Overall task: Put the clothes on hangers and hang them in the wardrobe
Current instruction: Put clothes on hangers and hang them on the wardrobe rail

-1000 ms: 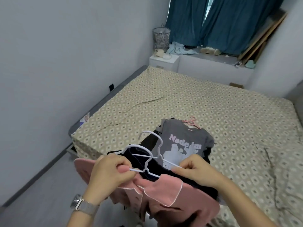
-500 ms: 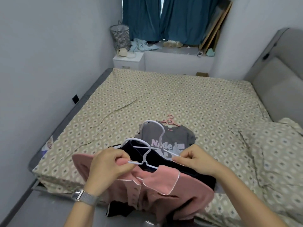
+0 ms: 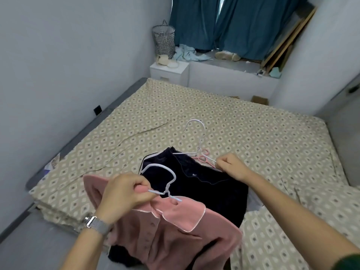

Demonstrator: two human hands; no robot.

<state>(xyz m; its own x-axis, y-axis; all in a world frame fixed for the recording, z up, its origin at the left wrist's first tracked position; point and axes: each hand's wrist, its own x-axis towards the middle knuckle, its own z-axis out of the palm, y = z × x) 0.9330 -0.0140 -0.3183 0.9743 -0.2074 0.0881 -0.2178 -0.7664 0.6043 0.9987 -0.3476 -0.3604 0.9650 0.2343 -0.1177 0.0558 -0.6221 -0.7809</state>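
Since the earlier frame the two hands are drawing apart, each carrying off its own hanger, and the grey printed top is no longer showing. Left hand (image 3: pixel 124 191) is pinching a thin white wire hanger (image 3: pixel 165 182) with curled fingers (image 3: pixel 143 187), its shoulder bar slipping into the soft pink collared top (image 3: pixel 175 227) hanging just below. Right hand (image 3: pixel 231 166) is clenching round the arm of a second white hanger (image 3: pixel 196 137), whose hook is arching beyond the knuckles above the patterned bed (image 3: pixel 253 137). Between both hands a dark plush garment (image 3: pixel 204 184) is lying crumpled, a small pink hanger (image 3: pixel 204 157) beside the right fingers
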